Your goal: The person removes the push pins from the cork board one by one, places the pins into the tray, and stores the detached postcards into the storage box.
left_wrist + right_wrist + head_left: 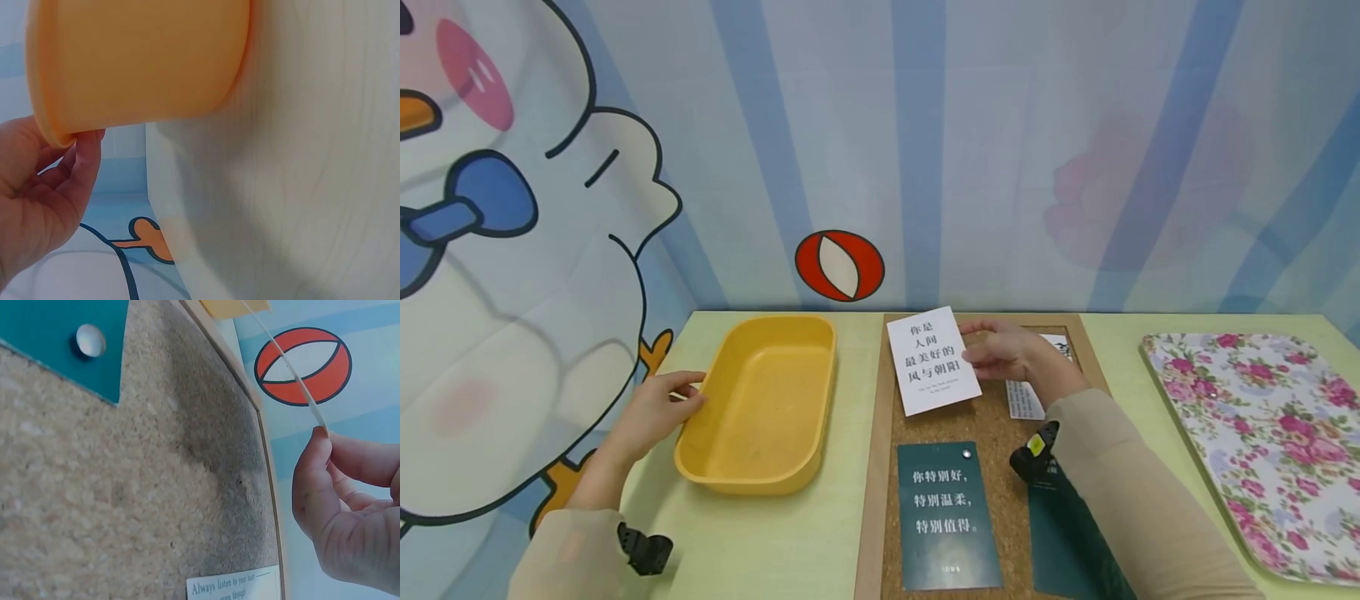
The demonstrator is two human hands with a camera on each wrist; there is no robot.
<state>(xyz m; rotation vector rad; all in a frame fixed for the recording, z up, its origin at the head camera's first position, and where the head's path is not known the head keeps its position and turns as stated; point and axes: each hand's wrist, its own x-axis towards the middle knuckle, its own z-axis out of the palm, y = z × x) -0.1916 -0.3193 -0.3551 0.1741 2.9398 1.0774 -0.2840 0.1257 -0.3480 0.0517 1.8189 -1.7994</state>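
My right hand [1003, 354] pinches a white card [934, 361] with black Chinese lettering by its right edge, thumb and fingertips together. The card is raised above a wood-framed cork board [1011, 500]; in the right wrist view it shows edge-on as a thin strip [290, 365]. At the left, my left hand [658, 408] holds the left rim of a yellow plastic basin [756, 408]. In the left wrist view its fingertips press under the basin's lip [47, 119]. Inside the basin only its bare bottom shows.
A dark green card [950, 517] with a silver pin [966, 454] is on the board. Another green card [1067, 533] and a white printed card [1024, 400] are partly hidden by my right arm. A floral tray [1262, 442] lies at the right. A patterned backdrop [985, 150] stands behind the table.
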